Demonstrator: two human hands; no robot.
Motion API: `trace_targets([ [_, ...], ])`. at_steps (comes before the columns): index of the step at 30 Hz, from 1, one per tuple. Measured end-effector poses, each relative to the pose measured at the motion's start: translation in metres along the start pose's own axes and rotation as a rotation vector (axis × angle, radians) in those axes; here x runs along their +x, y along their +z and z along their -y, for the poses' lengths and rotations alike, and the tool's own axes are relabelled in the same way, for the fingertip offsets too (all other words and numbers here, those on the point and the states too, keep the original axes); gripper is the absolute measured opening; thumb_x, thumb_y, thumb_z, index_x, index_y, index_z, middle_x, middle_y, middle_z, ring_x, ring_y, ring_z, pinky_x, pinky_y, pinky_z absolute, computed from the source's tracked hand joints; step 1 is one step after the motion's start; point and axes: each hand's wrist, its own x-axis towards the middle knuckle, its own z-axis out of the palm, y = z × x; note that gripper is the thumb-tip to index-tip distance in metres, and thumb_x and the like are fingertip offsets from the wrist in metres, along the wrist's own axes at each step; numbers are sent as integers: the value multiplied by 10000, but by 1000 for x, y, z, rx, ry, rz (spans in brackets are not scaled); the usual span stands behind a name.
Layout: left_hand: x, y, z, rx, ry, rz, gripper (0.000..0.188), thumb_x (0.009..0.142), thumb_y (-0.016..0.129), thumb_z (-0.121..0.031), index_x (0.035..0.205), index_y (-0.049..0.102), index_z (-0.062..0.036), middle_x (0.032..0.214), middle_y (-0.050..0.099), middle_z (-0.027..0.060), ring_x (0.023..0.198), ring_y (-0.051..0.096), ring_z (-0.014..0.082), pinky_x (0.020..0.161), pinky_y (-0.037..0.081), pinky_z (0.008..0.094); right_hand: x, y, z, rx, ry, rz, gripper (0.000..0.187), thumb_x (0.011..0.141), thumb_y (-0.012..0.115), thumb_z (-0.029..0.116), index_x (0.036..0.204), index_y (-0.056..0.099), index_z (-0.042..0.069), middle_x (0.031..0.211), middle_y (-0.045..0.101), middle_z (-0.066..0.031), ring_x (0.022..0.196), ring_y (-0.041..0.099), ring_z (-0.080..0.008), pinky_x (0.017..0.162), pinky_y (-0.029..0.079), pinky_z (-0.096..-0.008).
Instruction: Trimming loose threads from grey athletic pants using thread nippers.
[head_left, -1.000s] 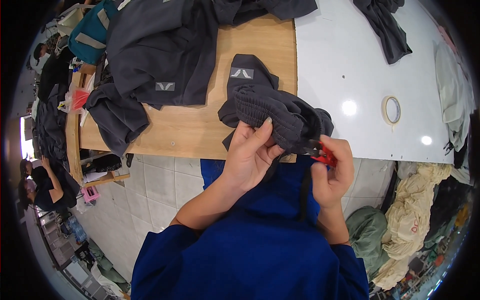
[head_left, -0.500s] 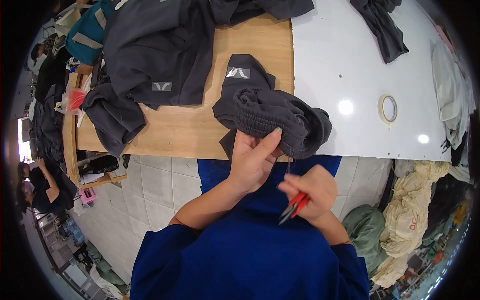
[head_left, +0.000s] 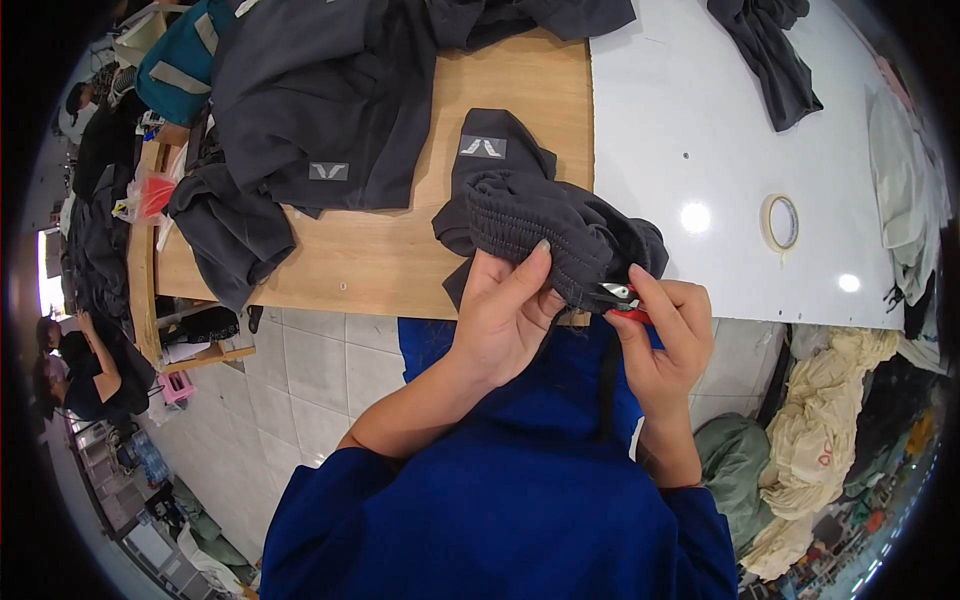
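Observation:
A dark grey pair of elastic-waisted pants [head_left: 545, 225] lies bunched at the table's front edge, a pale emblem showing on its far part. My left hand [head_left: 505, 315] grips the gathered waistband, thumb on top and fingers beneath. In my right hand [head_left: 668, 335] is a pair of red-handled thread snips [head_left: 625, 295], held between thumb and fingers. Their metal blades point left and meet the waistband's right edge. Whether a thread lies between the blades is too small to tell.
More dark grey garments [head_left: 325, 110] are heaped on the wooden table [head_left: 390, 270] at the far left. A tape roll [head_left: 779, 222] rests on the white tabletop [head_left: 690, 160], right of the pants. Cream cloth [head_left: 820, 420] is piled below at the right. Other people sit at the far left.
My right hand has come up and to the right, turning the snips from pointing down to pointing at the waistband's edge. My left hand keeps its hold, almost unmoved.

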Motion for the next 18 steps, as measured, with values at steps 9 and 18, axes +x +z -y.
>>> trace_targets([
  [9, 0, -1, 5, -24, -76, -24, 389, 990, 338, -160, 1352, 280, -31, 1315, 451, 152, 1189, 503, 244, 992, 462, 366, 1, 9, 0, 0, -10, -77, 432, 580, 788, 152, 1004, 709, 118, 724, 520, 1, 633, 423, -154, 558, 323, -266],
  [18, -1, -4, 8, -81, -105, 6, 374, 993, 333, -171, 1341, 311, -36, 1299, 470, 131, 1166, 524, 221, 952, 496, 337, 3, 8, 3, -9, -30, -62, 424, 574, 787, 135, 990, 713, 116, 709, 517, 4, 624, 427, -152, 560, 323, -266],
])
